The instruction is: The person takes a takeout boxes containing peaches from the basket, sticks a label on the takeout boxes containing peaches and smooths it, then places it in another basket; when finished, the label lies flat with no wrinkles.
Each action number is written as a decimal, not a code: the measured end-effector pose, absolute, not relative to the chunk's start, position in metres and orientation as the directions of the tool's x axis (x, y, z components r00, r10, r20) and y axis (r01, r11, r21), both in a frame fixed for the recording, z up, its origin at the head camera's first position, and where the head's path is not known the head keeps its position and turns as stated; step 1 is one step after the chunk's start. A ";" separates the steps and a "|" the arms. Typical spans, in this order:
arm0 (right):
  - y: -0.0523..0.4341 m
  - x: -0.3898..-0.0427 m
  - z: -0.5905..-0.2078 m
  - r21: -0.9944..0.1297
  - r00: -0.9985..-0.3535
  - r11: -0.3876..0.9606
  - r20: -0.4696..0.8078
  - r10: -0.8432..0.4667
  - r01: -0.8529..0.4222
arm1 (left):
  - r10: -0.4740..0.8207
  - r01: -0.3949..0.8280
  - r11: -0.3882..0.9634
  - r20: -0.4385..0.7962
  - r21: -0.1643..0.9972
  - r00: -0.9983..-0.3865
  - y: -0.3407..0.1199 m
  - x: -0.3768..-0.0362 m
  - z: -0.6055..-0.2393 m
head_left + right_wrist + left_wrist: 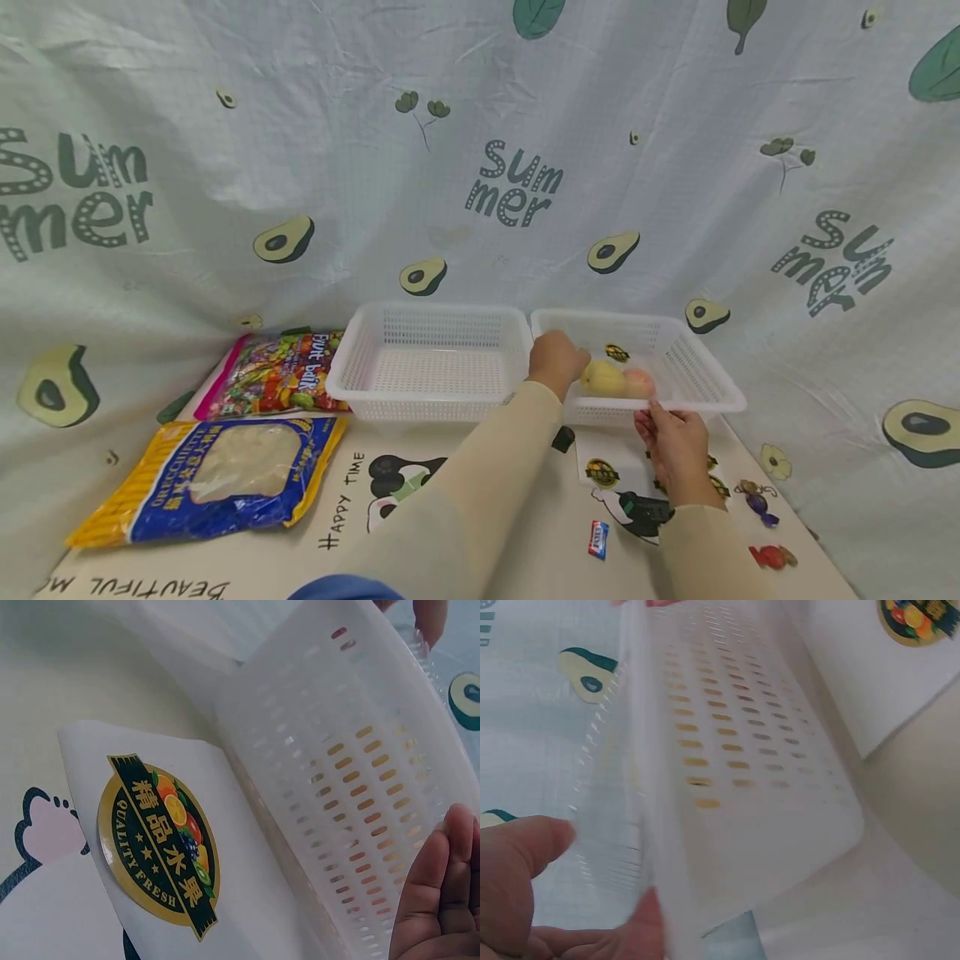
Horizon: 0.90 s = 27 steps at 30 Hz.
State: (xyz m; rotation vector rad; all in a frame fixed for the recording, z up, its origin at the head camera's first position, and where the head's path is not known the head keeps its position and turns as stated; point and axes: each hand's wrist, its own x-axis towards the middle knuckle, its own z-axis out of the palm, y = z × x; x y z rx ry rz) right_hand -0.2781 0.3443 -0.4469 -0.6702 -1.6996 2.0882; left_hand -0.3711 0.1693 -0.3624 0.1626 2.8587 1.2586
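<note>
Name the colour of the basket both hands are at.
White, translucent slotted plastic basket; clearest in the head view.

Open from above over the left basket (427,367); blocked at the right basket (675,367) by fruit (617,381), left hand (557,360), right hand (673,442).

Left hand (557,360) on right basket (705,367) rim beside yellow fruit (602,378), right hand (675,442) at its front edge

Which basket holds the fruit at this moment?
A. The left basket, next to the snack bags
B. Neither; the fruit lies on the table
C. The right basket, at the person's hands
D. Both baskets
C: the yellow fruit and the pinkish fruit lie in the right basket, while the left basket shows only its bare floor.
</note>
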 end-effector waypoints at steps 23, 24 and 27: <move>0.342 -0.278 -0.448 -0.983 -0.807 -0.183 -0.134 0.575 0.032 | 0.263 0.143 0.345 0.051 0.928 -0.964 0.136 -0.342 -0.373; 0.342 -0.277 -0.448 -0.984 -0.808 -0.171 -0.135 0.573 0.044 | 0.278 0.146 0.265 0.070 0.953 -0.958 0.129 -0.338 -0.376; 0.342 -0.270 -0.446 -0.988 -0.817 -0.105 -0.152 0.556 0.113 | 0.349 0.171 0.078 0.134 0.982 -0.927 0.104 -0.321 -0.386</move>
